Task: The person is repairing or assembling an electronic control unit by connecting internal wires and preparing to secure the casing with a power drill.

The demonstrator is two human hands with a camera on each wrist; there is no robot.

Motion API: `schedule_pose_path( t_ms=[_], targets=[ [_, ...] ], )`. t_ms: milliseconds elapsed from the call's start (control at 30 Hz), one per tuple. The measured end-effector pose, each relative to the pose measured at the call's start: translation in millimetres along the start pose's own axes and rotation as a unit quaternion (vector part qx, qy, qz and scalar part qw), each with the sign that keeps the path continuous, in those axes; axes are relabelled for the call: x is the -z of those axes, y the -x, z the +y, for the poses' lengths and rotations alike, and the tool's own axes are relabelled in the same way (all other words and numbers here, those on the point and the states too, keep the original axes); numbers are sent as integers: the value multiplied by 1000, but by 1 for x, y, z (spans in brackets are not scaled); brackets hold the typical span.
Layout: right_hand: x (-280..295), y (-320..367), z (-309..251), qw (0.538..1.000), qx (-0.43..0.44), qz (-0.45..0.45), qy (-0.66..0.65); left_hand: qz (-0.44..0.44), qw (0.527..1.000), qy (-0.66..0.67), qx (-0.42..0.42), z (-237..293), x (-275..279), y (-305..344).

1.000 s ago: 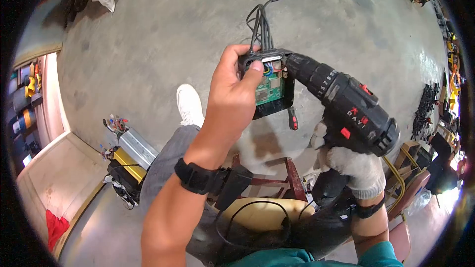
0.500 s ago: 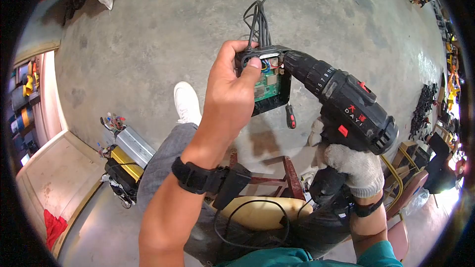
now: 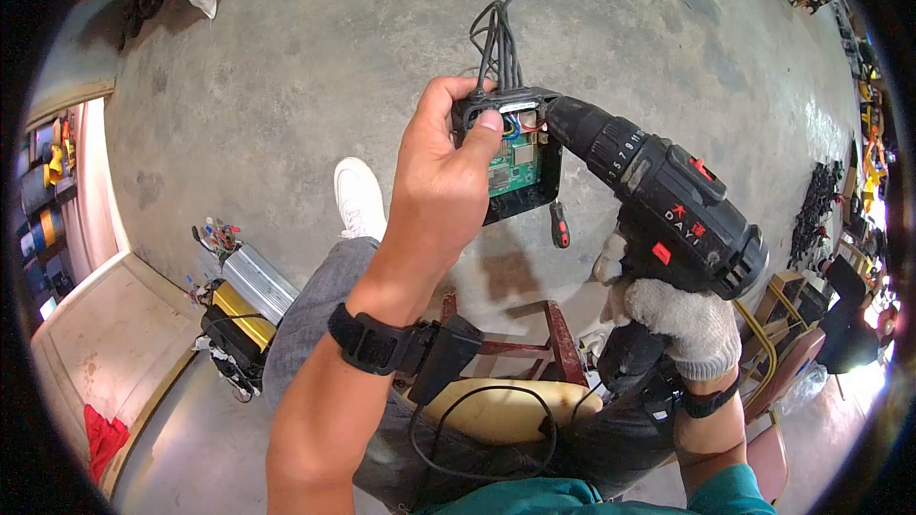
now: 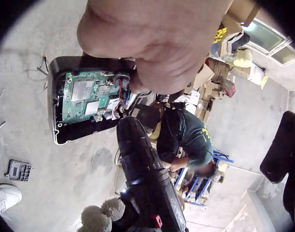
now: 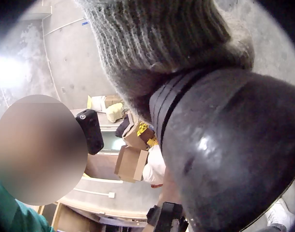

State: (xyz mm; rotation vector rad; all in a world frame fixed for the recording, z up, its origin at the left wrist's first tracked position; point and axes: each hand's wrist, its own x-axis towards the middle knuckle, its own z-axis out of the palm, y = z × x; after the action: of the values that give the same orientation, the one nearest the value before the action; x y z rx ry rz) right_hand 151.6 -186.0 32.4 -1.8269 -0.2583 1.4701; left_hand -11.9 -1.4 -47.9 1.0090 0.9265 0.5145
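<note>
Presently, in the head view, your left hand [image 3: 447,172] pinches the black housing [image 3: 551,176], the thumb over its wired end and most fingers hidden behind it. The housing is raised above the floor [image 3: 286,67] in front of you, its open face showing a green circuit board [image 3: 515,167] and its cables [image 3: 506,48] rising from the far end. Your gloved right hand [image 3: 679,319] is wrapped round the handle of the drill [image 3: 682,200], whose nose meets or nearly meets the housing's corner beside the wires; the bit itself is out of sight. Compared with a second ago, the whole scene, white shoe [image 3: 358,198] included, sits slightly further left, so probably your head shifted; since the half-second mark almost nothing has moved. That suggests you are holding drill and housing steady against each other, with no visible progress at the corner. From your left wrist, the nose points at the wired end, near the edge of the board, and a flat grey part [image 4: 19,170] lies on the floor near a shoe. From your right wrist, the glove's ribbed cuff [image 5: 162,38] and the drill's dark base crowd the picture; you cannot tell the finger positions there.
</note>
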Motion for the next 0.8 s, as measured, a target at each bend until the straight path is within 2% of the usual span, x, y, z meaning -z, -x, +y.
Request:
schedule_pose_path(
  t_ms=[167, 267, 333, 467, 567, 633, 667, 733, 767, 800],
  targets=[
    [-2, -2, -5, 999, -7, -19, -35, 1, 1000, -12, -7, -1, 1, -1],
    [-2, 0, -2, 999, -10, 0, -39, 1, 1000, -14, -3, -1, 0, -1],
    [-4, 0, -5, 999, 3, -9, -41, 12, 1000, -2, -28, -2, -2, -1],
    [3, 2, 11, 1000, 10, -4, -13, 15, 1000, -4, -25, -1, -2, -1],
    [6, -1, 23, 998, 59, 2, -26, 9, 1000, -6, -22, -1, -1, -2],
    [4, 3, 7, 997, 37, -14, 73, 11, 999, -26, -26, -1, -1, -2],
    [2, 2, 4, 997, 37, -14, 73, 11, 999, -26, -26, -1, 0, -2],
    [-1, -1, 1, 982, 10, 9, 186, -4, 999, -43, -18, 0, 2, -2],
    [-1, -1, 2, 982, 10, 8, 186, -4, 999, -43, -18, 0, 2, -2],
    [-1, -1, 3, 991, 33, 7, 130, -4, 999, -39, -17, -1, 3, -3]
  ],
)
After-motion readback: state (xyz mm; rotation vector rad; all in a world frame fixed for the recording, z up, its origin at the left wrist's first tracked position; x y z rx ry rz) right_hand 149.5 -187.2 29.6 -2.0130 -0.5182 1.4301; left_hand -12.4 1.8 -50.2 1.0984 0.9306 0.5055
